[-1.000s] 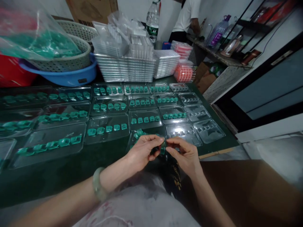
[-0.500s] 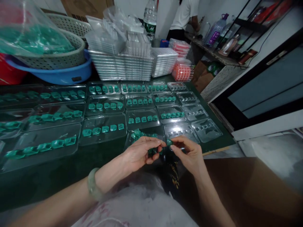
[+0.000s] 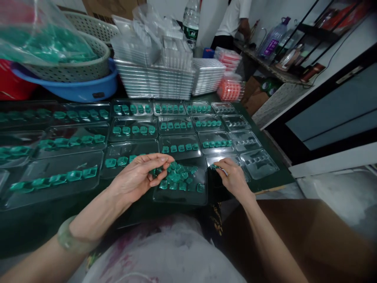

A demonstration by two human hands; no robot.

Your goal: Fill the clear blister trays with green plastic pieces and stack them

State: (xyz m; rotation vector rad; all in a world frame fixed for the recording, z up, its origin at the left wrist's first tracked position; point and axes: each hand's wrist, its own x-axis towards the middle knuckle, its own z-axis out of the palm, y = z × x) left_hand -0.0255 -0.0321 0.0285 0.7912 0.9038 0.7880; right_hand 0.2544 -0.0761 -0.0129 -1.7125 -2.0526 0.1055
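Observation:
My right hand (image 3: 231,175) pinches a green faceted piece (image 3: 213,166) at the near left side of a clear plastic tray (image 3: 211,160). My left hand (image 3: 141,175) is half curled, thumb against fingertips, with green showing inside the fingers; how many pieces it holds is hidden. Between the hands lies a clear tray (image 3: 194,199) with a loose heap of translucent green faceted pieces (image 3: 176,175) and a row of them along its near side. Behind my left hand, a filled tray (image 3: 138,147) is partly covered.
Rows of clear trays, many with green pieces (image 3: 75,175), cover the dark green table. Stacked clear trays (image 3: 156,82), a blue basin (image 3: 79,89) with a basket (image 3: 70,70), and orange-red packs (image 3: 230,91) stand behind. A brown cardboard surface (image 3: 309,236) is at right. A person (image 3: 232,23) works beyond.
My hands have come apart: the left moved left, uncovering the heap of pieces, and the right moved right and slightly up with a green piece to the neighbouring tray.

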